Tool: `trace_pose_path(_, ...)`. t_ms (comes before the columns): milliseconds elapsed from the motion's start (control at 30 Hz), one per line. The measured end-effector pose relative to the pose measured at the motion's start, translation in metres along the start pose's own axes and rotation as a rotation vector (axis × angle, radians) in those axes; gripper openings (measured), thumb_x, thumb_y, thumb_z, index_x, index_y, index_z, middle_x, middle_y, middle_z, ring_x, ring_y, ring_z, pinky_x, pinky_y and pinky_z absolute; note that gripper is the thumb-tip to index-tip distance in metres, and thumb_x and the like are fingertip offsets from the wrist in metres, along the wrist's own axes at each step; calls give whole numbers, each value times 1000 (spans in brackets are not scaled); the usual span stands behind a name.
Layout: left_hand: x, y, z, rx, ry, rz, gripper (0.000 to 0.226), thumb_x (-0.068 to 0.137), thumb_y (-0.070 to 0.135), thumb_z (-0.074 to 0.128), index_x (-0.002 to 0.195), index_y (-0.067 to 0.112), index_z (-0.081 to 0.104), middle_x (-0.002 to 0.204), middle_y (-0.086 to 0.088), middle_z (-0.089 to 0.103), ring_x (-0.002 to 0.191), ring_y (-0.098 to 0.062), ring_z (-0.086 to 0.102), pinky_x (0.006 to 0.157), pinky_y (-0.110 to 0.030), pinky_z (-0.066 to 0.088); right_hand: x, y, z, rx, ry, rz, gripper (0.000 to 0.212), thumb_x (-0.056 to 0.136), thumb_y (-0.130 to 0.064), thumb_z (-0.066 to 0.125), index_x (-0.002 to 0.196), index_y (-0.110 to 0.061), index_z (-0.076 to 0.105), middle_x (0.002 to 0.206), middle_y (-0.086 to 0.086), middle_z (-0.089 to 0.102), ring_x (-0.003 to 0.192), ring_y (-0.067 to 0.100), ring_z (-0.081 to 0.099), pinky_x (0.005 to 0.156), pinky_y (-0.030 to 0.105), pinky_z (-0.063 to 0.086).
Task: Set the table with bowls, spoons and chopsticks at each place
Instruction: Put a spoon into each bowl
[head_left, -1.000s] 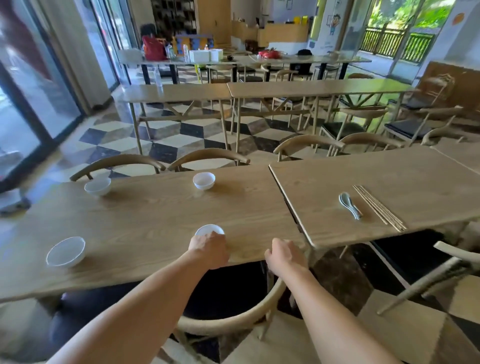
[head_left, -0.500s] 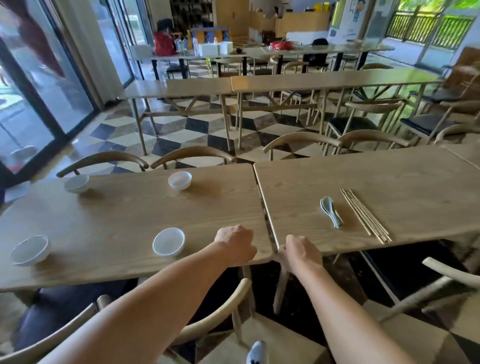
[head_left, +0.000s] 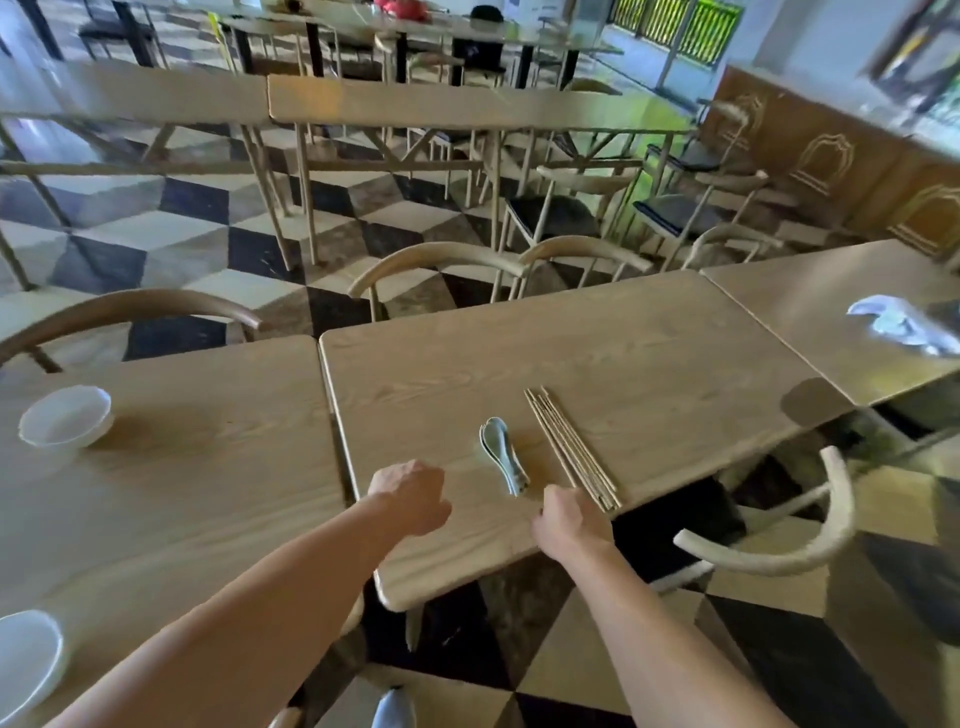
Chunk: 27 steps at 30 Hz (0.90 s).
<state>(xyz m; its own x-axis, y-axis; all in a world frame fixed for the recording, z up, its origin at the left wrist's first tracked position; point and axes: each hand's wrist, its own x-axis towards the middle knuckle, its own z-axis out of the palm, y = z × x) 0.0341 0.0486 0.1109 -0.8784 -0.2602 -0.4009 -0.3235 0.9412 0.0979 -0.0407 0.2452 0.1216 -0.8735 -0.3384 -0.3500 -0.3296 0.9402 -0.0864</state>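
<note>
Both hands over the near edge of a wooden table that carries spoons and chopsticks.

The left hand (head_left: 410, 496), loosely curled and holding nothing, hovers over the table (head_left: 649, 364) near its near-left corner. The right hand (head_left: 571, 522) is at the near edge, fingers beside the near ends of the chopsticks (head_left: 569, 447); whether they touch cannot be told. Stacked pale spoons (head_left: 503, 454) lie just left of the chopsticks. A second table (head_left: 208, 441) adjoins on the left, bearing one white bowl (head_left: 66, 415) toward its far edge and another bowl (head_left: 26, 660) at its near edge.
</note>
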Motion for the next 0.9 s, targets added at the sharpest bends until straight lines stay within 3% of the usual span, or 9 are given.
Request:
trace_pose_path(167, 58, 26, 1, -10, -50, 10, 35, 93, 45, 49, 112, 20, 63, 117, -5, 66, 105, -27, 65, 71, -30, 43, 46, 30, -1, 77, -124, 89, 25, 95, -23, 48, 114, -13, 59, 116, 8, 62, 99, 24, 60, 82, 35, 49)
trace_pose_path(367, 120, 54, 5, -82, -188, -91, 31, 93, 43, 50, 109, 20, 63, 106, -2, 65, 93, -24, 65, 64, -30, 42, 117, 47, 1, 84, -188, -6, 15, 94, -29, 52, 100, -16, 58, 105, 6, 64, 93, 25, 64, 69, 28, 45)
trace_pose_path(433, 137, 59, 4, -200, -250, -194, 24, 92, 40, 52, 98, 18, 61, 93, -1, 62, 79, -21, 62, 56, -27, 43, 146, 48, 5, 158, -235, -54, 17, 94, -33, 53, 97, -17, 54, 102, 5, 63, 82, 23, 58, 64, 27, 46)
trace_pose_path(533, 161, 67, 11, -515, -321, -408, 17, 85, 26, 51, 81, 11, 56, 72, -5, 65, 60, -24, 67, 49, -28, 54, 188, 37, 20, 290, -346, -134, 39, 92, -38, 55, 119, -11, 54, 113, 8, 63, 87, 23, 57, 66, 27, 42)
trace_pose_path(633, 180, 72, 26, -730, -311, -617, 36, 85, 25, 52, 117, 9, 54, 93, -13, 68, 63, -27, 65, 55, -30, 57, 218, 23, 40, 319, -422, -188, 41, 91, -43, 55, 115, -9, 55, 114, 10, 62, 100, 28, 61, 77, 32, 48)
trace_pose_path(700, 189, 77, 38, -837, -281, -727, 46, 86, 28, 54, 129, 12, 49, 99, -10, 65, 64, -23, 61, 51, -28, 54, 230, 15, 50, 339, -464, -202, 36, 95, -37, 52, 113, -6, 54, 116, 13, 60, 104, 30, 59, 85, 35, 48)
trace_pose_path(833, 204, 90, 40, -1103, -240, -881, 44, 68, 32, 55, 110, 21, 56, 91, -5, 71, 77, -24, 72, 62, -34, 62, 241, 5, 57, 376, -447, -183, 30, 96, -23, 52, 116, -1, 50, 120, 18, 60, 110, 32, 58, 90, 38, 47)
trace_pose_path(900, 213, 94, 39, -1193, -187, -913, 37, 74, 25, 53, 111, 24, 61, 89, -6, 70, 87, -27, 74, 68, -40, 64, 242, 3, 58, 361, -473, -223, 30, 91, -19, 56, 115, -2, 48, 117, 16, 61, 108, 32, 59, 87, 36, 47)
